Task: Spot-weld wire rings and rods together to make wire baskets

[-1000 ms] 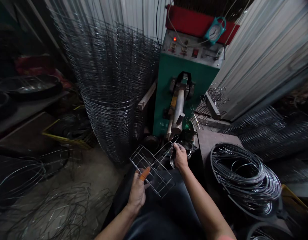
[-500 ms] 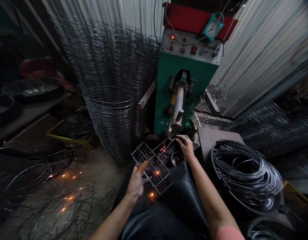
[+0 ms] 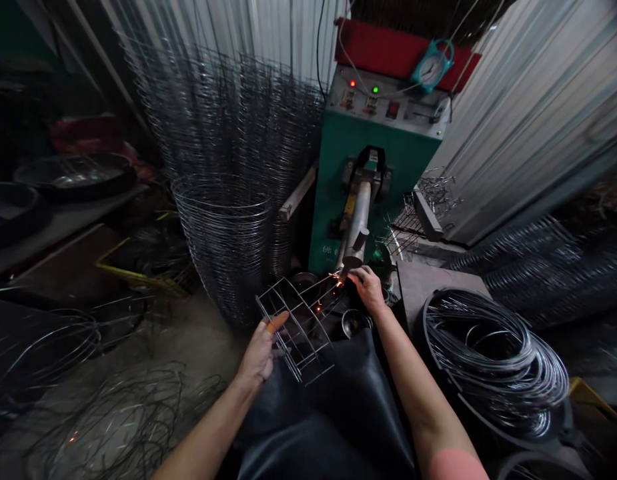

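Observation:
A wire rack of crossed metal rods is held over my lap. My left hand, with an orange covering on one finger, grips its left side. My right hand pinches the rack's far right edge, close beside the machine's tip. Behind it stands a green machine with a metal arm pointing down at the rack. Small orange sparks show where the arm's end meets the rods. A red and a green light glow on its panel.
Tall stacks of wire rings stand to the left of the machine. A coil of wire lies in a round tub at the right. Loose wires lie on the floor at left, near a yellow crate. A small bowl is below the rack.
The rack and my left hand have moved slightly left. The green light is now lit. Fresh sparks show at the arm's tip, and most sparks over the floor and lap are gone.

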Demonstrator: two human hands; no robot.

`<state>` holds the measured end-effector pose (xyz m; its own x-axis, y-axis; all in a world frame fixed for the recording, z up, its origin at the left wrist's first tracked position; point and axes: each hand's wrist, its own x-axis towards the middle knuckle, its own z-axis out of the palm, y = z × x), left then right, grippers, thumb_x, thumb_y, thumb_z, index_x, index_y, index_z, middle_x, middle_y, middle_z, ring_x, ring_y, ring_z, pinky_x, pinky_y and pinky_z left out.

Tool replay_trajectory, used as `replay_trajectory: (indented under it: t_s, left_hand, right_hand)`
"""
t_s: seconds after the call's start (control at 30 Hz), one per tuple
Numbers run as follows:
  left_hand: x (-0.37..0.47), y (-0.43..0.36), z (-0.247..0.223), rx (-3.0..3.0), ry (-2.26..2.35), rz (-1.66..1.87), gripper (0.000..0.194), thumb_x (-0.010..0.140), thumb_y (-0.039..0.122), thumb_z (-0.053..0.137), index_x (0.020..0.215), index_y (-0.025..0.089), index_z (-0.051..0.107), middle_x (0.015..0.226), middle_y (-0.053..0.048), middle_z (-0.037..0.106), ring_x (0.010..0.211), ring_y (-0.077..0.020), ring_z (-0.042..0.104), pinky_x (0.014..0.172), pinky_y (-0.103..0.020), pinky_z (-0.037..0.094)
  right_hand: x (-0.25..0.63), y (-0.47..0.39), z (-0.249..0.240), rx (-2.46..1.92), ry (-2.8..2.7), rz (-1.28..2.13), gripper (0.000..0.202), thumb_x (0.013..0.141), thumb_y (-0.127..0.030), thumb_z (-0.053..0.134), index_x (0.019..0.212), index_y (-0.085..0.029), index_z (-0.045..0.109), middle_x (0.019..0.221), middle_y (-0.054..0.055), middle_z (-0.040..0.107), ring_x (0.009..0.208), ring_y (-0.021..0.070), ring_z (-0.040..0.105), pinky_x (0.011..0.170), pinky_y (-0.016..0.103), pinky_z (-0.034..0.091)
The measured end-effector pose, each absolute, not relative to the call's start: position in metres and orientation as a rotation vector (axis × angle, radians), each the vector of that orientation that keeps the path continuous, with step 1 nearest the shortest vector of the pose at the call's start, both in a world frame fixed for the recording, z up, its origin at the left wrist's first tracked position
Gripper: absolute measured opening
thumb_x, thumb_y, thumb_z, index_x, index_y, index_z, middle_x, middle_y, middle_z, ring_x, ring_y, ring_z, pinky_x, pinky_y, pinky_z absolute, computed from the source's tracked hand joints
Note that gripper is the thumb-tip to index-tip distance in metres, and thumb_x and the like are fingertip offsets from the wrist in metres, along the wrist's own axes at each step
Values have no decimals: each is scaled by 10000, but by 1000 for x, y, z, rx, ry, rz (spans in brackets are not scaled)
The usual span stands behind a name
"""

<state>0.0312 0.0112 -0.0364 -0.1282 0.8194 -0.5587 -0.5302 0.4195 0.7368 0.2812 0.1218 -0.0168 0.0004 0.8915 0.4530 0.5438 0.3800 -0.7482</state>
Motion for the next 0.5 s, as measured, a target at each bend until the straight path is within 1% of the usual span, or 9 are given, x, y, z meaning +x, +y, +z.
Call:
replay_trajectory:
  t_s: [0.07, 0.13, 0.2, 0.27, 0.33, 0.4, 0.43, 0.5]
  left_hand:
    - [30, 14, -34, 317, 1244, 1193, 302, 580, 285, 701, 843, 208, 572, 908, -38, 552, 721, -157, 559, 465, -241, 478]
    - [28, 18, -33, 314, 1240, 1196, 310, 564, 286, 710, 833, 209, 576, 911, -38, 558, 728, -160, 554, 470, -241, 474]
    - [27, 23, -35, 311, 1214, 1182, 322, 547, 291, 722, 819, 206, 573, 883, -33, 561, 729, -163, 554, 490, -248, 475]
    - [26, 28, -40, 327, 1177, 1163, 341, 527, 296, 737, 807, 200, 568, 868, -28, 561, 735, -164, 553, 513, -258, 479]
    - [27, 30, -46, 348, 1135, 1173, 365, 508, 299, 747, 811, 195, 570, 879, -30, 566, 745, -165, 553, 525, -267, 482]
    - [30, 26, -51, 362, 1097, 1189, 376, 503, 315, 745, 818, 195, 579, 882, -33, 574, 742, -166, 552, 521, -271, 483]
    - [33, 20, -53, 361, 1087, 1190, 374, 505, 326, 740, 818, 195, 584, 870, -32, 578, 730, -166, 552, 510, -267, 480]
    - [39, 3, -51, 344, 1088, 1163, 351, 517, 339, 731, 808, 195, 597, 819, -30, 586, 683, -158, 548, 482, -251, 464]
  right_hand:
    - [283, 120, -17, -1280, -1658, 459, 188, 771, -402, 591, 789, -244, 692, 843, 51, 611, 793, 192, 575, 760, 319, 459]
    - [286, 111, -21, -1292, -1614, 471, 201, 770, -397, 594, 856, -244, 691, 901, 57, 630, 855, 201, 579, 805, 331, 448]
    - [290, 93, -34, -1355, -1504, 493, 244, 769, -409, 584, 913, -236, 680, 956, 61, 645, 923, 215, 574, 855, 358, 430]
    - [296, 66, -55, -1462, -1338, 565, 291, 744, -440, 587, 904, -215, 676, 947, 66, 663, 933, 236, 580, 871, 397, 423]
    - [303, 31, -80, -1566, -1193, 715, 348, 687, -477, 619, 881, -193, 674, 909, 74, 680, 902, 259, 597, 850, 424, 436]
    - [314, -5, -104, -1646, -1107, 838, 407, 642, -511, 640, 873, -178, 675, 906, 90, 687, 900, 283, 606, 824, 426, 455]
    - [321, -21, -112, -1694, -1075, 855, 424, 635, -528, 639, 865, -175, 676, 907, 97, 687, 907, 293, 608, 814, 420, 465]
    - [332, -39, -121, -1787, -1072, 805, 432, 675, -552, 611, 876, -174, 668, 905, 102, 680, 908, 293, 609, 787, 403, 485]
